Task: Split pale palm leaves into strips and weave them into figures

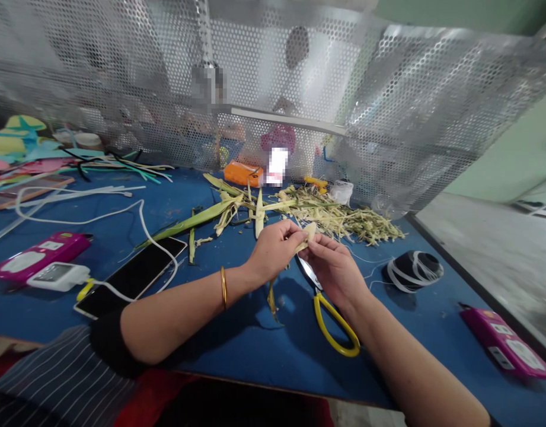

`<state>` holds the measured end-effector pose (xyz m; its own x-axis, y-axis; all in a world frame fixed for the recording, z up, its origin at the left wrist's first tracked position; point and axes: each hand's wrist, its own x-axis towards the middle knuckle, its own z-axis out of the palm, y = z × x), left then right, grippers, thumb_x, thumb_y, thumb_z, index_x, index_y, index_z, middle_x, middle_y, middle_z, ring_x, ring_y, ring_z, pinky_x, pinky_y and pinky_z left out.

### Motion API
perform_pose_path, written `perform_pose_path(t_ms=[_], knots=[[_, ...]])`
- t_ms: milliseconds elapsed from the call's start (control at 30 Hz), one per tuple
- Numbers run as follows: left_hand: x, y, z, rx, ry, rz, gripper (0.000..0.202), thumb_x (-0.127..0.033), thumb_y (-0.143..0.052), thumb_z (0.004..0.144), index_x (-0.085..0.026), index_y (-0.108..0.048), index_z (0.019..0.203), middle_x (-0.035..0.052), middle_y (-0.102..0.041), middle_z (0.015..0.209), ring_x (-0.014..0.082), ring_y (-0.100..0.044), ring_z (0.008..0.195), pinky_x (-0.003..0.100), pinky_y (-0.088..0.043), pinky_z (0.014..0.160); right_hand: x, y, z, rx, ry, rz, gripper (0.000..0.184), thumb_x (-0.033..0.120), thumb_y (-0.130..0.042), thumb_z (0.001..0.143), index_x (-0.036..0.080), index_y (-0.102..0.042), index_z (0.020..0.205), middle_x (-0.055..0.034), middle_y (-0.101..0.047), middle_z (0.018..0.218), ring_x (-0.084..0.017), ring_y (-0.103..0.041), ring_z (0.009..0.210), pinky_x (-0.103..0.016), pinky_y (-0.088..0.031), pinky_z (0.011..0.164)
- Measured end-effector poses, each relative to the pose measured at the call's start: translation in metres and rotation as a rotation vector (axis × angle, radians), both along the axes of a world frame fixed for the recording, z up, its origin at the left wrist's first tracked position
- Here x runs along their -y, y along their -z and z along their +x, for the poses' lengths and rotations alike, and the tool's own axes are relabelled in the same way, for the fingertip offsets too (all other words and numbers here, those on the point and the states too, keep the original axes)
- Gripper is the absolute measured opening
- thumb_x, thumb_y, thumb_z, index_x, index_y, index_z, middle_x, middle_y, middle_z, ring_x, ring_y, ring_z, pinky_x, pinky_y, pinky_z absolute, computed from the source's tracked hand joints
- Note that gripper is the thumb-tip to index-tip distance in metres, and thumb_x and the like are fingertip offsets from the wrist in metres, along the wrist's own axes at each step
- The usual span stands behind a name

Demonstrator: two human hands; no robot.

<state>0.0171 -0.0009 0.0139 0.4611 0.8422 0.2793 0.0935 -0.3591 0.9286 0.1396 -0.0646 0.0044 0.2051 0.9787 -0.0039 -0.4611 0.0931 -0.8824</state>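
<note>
Both of my hands meet over the middle of the blue table (237, 338). My left hand (273, 249) and my right hand (332, 267) pinch the same pale yellow leaf strip (308, 235) between their fingertips. A gold bangle sits on my left wrist. Yellow-handled scissors (330, 323) lie on the table just under my right hand, blades partly hidden by it. A green-yellow strip (273, 302) hangs or lies below my left hand.
Long green leaves (197, 220) and a heap of shredded leaf scraps (339, 216) lie beyond my hands. A phone (133, 276) with white cable, pink devices (39, 255) (506, 341), a black spool (412, 270), an orange box (243, 173) and a perforated metal screen (388, 118) surround the work area.
</note>
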Motion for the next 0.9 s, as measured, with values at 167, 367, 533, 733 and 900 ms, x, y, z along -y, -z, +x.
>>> perform_pose_path(t_ms=[167,367,533,733,900], knots=[[0.0,-0.001,-0.001,-0.021,-0.02,0.048,0.017,-0.026,-0.055,0.084,-0.017,-0.06,0.071,0.0001,-0.062,0.069,0.0126,-0.053,0.066,0.025,-0.041,0.064,0.0,0.002,0.001,-0.014,-0.035,0.015,0.014,0.023,-0.08,0.064,0.018,-0.068,0.068,0.001,-0.065,0.073,-0.012,-0.057,0.069,-0.025,-0.045,0.076],[0.002,-0.002,-0.001,-0.049,-0.048,0.066,0.018,-0.027,-0.056,0.084,-0.018,-0.059,0.069,-0.0006,-0.061,0.068,0.0129,-0.054,0.067,0.026,-0.04,0.063,0.0,0.004,0.003,-0.016,-0.057,0.025,0.013,0.024,-0.08,0.066,0.019,-0.069,0.07,0.0008,-0.066,0.074,-0.012,-0.058,0.07,-0.024,-0.046,0.077],[0.0,-0.003,-0.002,-0.065,-0.069,0.093,0.018,-0.026,-0.055,0.085,-0.018,-0.058,0.068,-0.0012,-0.061,0.068,0.0132,-0.055,0.067,0.026,-0.039,0.064,0.002,0.001,0.002,-0.022,-0.069,0.024,0.012,0.024,-0.079,0.067,0.018,-0.069,0.071,0.0003,-0.066,0.075,-0.012,-0.059,0.072,-0.024,-0.046,0.079],[-0.012,-0.002,-0.005,-0.059,-0.184,0.109,0.016,-0.025,-0.054,0.084,-0.018,-0.058,0.071,-0.001,-0.062,0.069,0.0143,-0.055,0.069,0.026,-0.04,0.065,0.011,-0.006,0.0,0.038,-0.14,0.078,0.008,0.024,-0.075,0.073,0.019,-0.069,0.075,0.0003,-0.065,0.081,-0.013,-0.059,0.081,-0.025,-0.045,0.084],[-0.016,0.003,-0.004,-0.048,-0.195,0.101,0.017,-0.028,-0.055,0.084,-0.019,-0.058,0.07,-0.0007,-0.063,0.071,0.0148,-0.056,0.07,0.026,-0.041,0.067,0.013,-0.007,0.001,0.109,-0.128,0.093,0.008,0.024,-0.072,0.078,0.02,-0.066,0.076,0.0003,-0.065,0.087,-0.013,-0.059,0.079,-0.026,-0.044,0.08]])
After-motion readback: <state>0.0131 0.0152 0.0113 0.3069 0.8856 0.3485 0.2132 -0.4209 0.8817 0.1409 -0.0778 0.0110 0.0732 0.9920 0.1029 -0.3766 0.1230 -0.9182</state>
